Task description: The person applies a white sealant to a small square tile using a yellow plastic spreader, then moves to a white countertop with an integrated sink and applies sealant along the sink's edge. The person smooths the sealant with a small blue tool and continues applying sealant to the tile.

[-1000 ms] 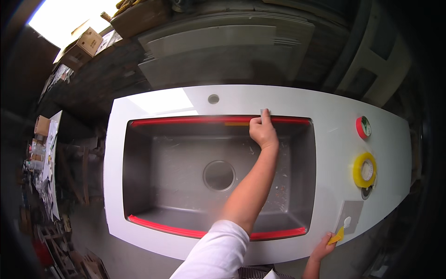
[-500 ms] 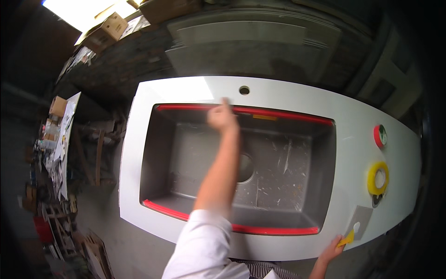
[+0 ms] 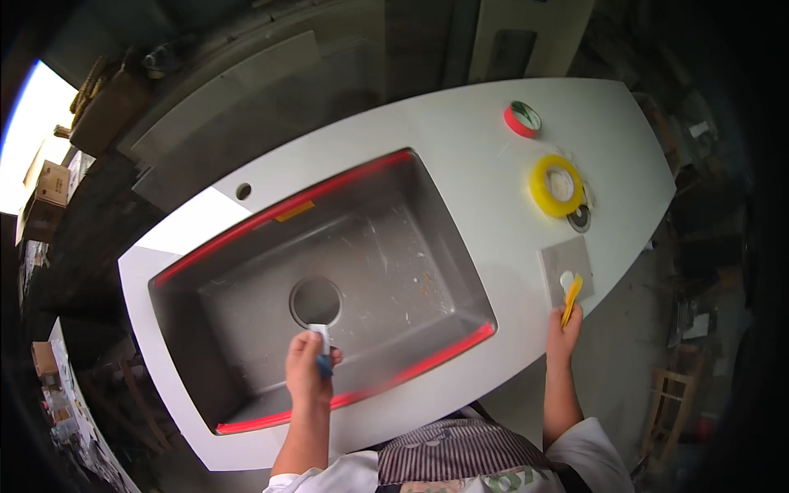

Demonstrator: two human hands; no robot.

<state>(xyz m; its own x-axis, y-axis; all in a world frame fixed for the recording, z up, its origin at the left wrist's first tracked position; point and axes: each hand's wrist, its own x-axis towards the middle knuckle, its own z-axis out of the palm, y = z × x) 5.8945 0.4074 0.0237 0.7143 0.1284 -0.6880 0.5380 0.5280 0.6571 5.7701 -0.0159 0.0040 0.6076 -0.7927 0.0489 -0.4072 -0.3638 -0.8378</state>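
A dim workshop surrounds the long white countertop (image 3: 460,140) in front of me, with a grey steel sink (image 3: 329,279) sunk into it and red tape (image 3: 288,209) lining its far and near rims. My left hand (image 3: 306,371) hangs over the near part of the basin, just below the round drain hole (image 3: 316,301), fingers curled tight around a small tool with a blue grip and a pale blade (image 3: 322,349) poking up toward the drain. My right hand (image 3: 564,327) rests at the counter's near edge, well apart from the left, pinching a yellow plastic scraper (image 3: 571,297) that lies tilted across a small grey square plate (image 3: 565,269). Beyond that plate sits a yellow tape roll (image 3: 556,185), and farther off a red tape roll (image 3: 522,119). A short orange strip (image 3: 294,211) is stuck on the far red band. Far left, near the bright opening, stands a brown cardboard box (image 3: 51,185) with a pale label.
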